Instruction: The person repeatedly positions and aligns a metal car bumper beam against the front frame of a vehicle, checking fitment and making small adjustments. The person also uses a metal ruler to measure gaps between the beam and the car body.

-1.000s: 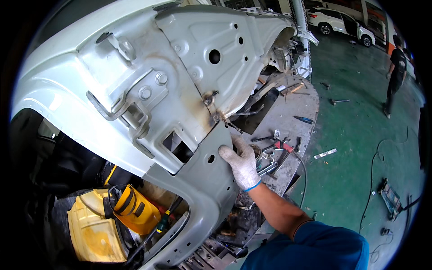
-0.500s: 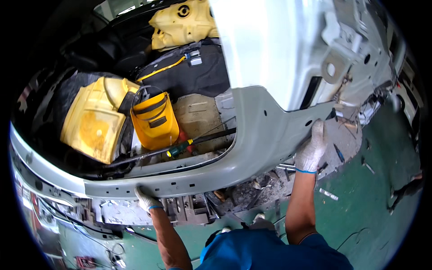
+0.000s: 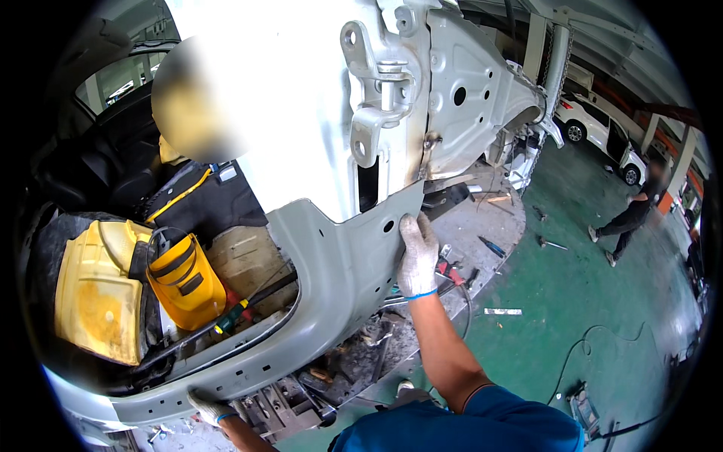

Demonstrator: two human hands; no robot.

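1. Across the workshop, a smooth green floor (image 3: 520, 354) spreads out under scattered bits: a pale metal strip (image 3: 503, 311), a loose dark cable (image 3: 584, 345), a hammer-like tool (image 3: 553, 243).
2. Far side now: a white car (image 3: 599, 139) parked with a door open, a person in dark clothes (image 3: 633, 211) out on the floor, and a round metal post (image 3: 556, 68) with chain beside it.
3. Closer in, a grey worktop (image 3: 493, 226) with a curved edge, scuffed and strewn with tools.
4. And centre stage, the grey-green panel (image 3: 339, 252): satin sheet metal, pierced with round holes, sweeping in a curve down into a long sill, its upper edge meeting the glossy white bodywork (image 3: 297, 113).
5. Look at that seam, brownish scorching near the panel's upper corner, with a thick bolted bracket (image 3: 380, 98) above.
6. Right hand (image 3: 419, 256), in a knitted white glove with blue cuff, closes round the panel's outer edge, thumb at the face.
7. Left hand (image 3: 205, 409), gloved alike, sits against the sill's lower edge; how far its fingers curl, I can't tell.
8. Inside the opening: mottled yellow foam (image 3: 98, 305) beside a curved, strapped yellow shield (image 3: 192, 294).
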